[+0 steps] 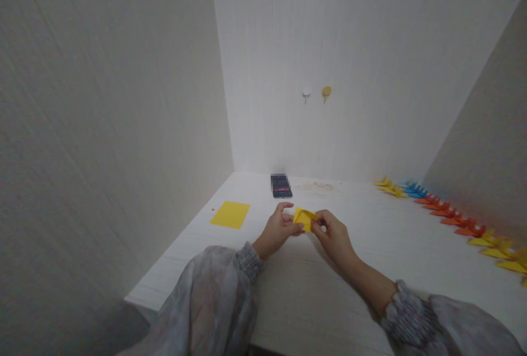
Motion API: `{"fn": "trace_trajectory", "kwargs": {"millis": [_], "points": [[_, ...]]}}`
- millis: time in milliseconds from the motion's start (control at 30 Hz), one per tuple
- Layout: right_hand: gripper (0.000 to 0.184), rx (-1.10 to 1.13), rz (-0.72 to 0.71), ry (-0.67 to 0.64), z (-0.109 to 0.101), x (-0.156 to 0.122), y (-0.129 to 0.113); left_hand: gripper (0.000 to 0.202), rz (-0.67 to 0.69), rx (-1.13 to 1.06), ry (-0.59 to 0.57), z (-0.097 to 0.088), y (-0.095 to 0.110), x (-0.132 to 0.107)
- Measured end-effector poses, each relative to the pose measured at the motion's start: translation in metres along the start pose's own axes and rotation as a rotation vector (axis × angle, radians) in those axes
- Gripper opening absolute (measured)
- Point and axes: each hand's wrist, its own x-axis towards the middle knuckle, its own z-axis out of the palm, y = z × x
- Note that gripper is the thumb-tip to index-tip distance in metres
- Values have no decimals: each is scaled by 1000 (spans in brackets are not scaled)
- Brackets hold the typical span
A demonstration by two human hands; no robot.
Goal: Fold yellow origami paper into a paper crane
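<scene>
Right grip [334, 234]: I pinched the right end of the folded yellow paper [305, 221] between thumb and fingers.
Left grip [275, 231]: I pinched its lower left side, thumb in front, my forefinger standing clear.
Paper's lie: directly between my two grips, above the table [321, 301], both hands touching it, neither nearer; its longer side seemed to run from hand to hand, roughly along the back edge.
Paper figures [453, 217]: lined the right edge, reaching the back right corner.
Flat yellow sheet [231, 215]: lay near the left edge.
Phone [281, 190]: lay by the back edge, left of middle.
</scene>
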Motion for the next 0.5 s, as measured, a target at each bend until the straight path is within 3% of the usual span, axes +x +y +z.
{"fn": "trace_trajectory", "kwargs": {"millis": [267,500], "points": [[4,38,-36,-27,0,-1,-5,61,-22,-15,11,3,5,0],[7,141,50,-45,1,-2,-4,59,-11,-33,-3,5,8,-2]]}}
